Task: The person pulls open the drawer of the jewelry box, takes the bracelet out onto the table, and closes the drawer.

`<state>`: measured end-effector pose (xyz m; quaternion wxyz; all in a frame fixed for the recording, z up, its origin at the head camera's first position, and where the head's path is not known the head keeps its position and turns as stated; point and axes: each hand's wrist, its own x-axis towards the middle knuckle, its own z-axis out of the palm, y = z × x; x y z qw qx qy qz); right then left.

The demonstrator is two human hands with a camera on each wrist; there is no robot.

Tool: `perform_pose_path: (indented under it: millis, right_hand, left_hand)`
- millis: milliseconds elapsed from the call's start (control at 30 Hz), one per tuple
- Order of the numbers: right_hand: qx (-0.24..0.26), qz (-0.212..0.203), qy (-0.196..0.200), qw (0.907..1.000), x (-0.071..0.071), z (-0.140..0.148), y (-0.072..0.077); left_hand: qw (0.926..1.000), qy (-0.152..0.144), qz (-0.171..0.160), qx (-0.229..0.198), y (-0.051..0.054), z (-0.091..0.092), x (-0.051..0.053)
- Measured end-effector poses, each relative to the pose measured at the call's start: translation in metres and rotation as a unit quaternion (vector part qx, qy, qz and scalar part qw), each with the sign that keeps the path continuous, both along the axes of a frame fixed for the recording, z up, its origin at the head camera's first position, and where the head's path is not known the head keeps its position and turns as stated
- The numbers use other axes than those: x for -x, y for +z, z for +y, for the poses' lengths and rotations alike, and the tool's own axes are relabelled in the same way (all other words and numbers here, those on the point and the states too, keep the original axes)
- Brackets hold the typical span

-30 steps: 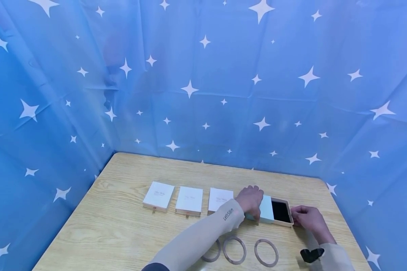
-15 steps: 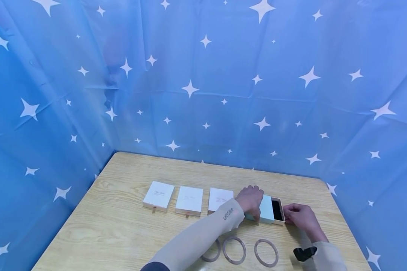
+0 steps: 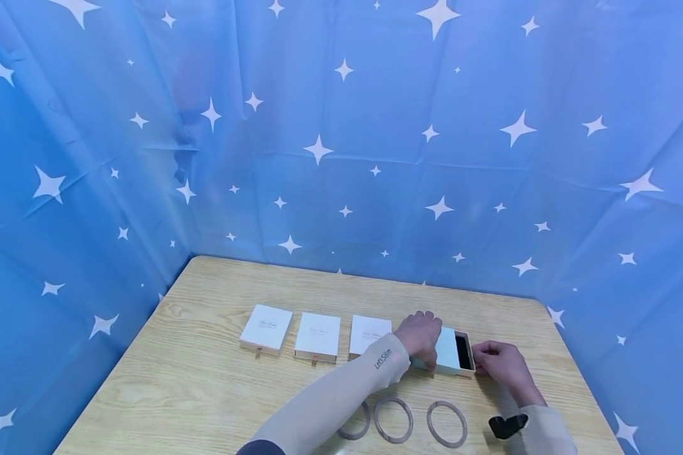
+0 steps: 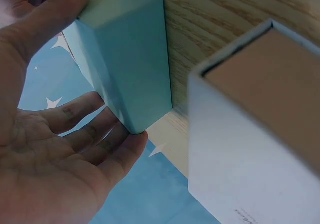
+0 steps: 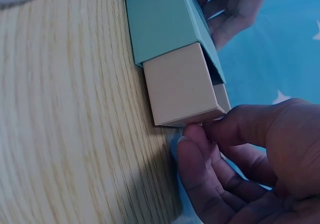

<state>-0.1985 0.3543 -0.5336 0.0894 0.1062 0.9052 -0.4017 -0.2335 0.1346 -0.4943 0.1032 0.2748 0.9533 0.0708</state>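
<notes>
A mint-green sliding box point(image 3: 446, 351) lies at the right end of a row of boxes. Its beige inner drawer point(image 5: 181, 86) sticks partly out of the sleeve, and a dark lining shows inside. My left hand point(image 3: 419, 338) holds the green sleeve, thumb on one side and fingers on the opposite side, as the left wrist view shows. At the drawer's outer end is my right hand point(image 3: 503, 366); its thumb and index finger pinch there, and whatever lies between the fingertips is hidden. Three bangles point(image 3: 447, 424) lie in front of the boxes, one partly covered by my left sleeve.
Three white boxes stand to the left: a far-left box point(image 3: 266, 328), a middle box point(image 3: 317, 336) and a nearer box point(image 3: 370, 333) beside my left hand. The wooden table point(image 3: 165, 379) ends at a blue star-patterned curtain point(image 3: 375, 126).
The drawer has slid left, further into the green sleeve, and my right hand has moved left with it. My left hand has stayed in place.
</notes>
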Motion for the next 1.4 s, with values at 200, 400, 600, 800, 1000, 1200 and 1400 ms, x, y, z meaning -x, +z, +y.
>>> perform_pose_path:
  millis: [200, 400, 600, 800, 1000, 1200, 1400]
  right_hand:
    - [-0.003, -0.003, 0.003, 1.0000, 0.000, -0.001, 0.000]
    - [0.001, -0.003, 0.006, 1.0000, -0.001, -0.002, -0.001]
    - [0.004, 0.004, 0.010, 0.9999, -0.002, -0.005, -0.003]
    - [0.014, 0.007, 0.006, 0.9999, -0.002, -0.009, -0.002]
    - [0.021, 0.009, -0.003, 0.9997, -0.002, -0.012, -0.004]
    - [0.019, 0.009, -0.004, 0.9998, -0.002, -0.015, -0.004]
    - [0.017, 0.000, -0.005, 0.9998, -0.002, -0.018, -0.003]
  left_hand:
    - [1.0000, 0.004, -0.004, -0.003, 0.000, 0.000, -0.001]
    - [0.9999, 0.006, -0.009, -0.003, -0.001, 0.001, 0.000]
    - [0.9999, 0.008, -0.007, 0.000, -0.003, 0.001, -0.001]
    - [1.0000, 0.006, -0.002, 0.000, -0.005, 0.003, 0.003]
    - [1.0000, 0.006, -0.004, 0.000, -0.004, 0.004, 0.003]
    - [0.9999, 0.010, -0.006, -0.003, -0.004, 0.004, 0.002]
    - [0.9998, 0.016, -0.009, -0.010, -0.006, 0.005, 0.002]
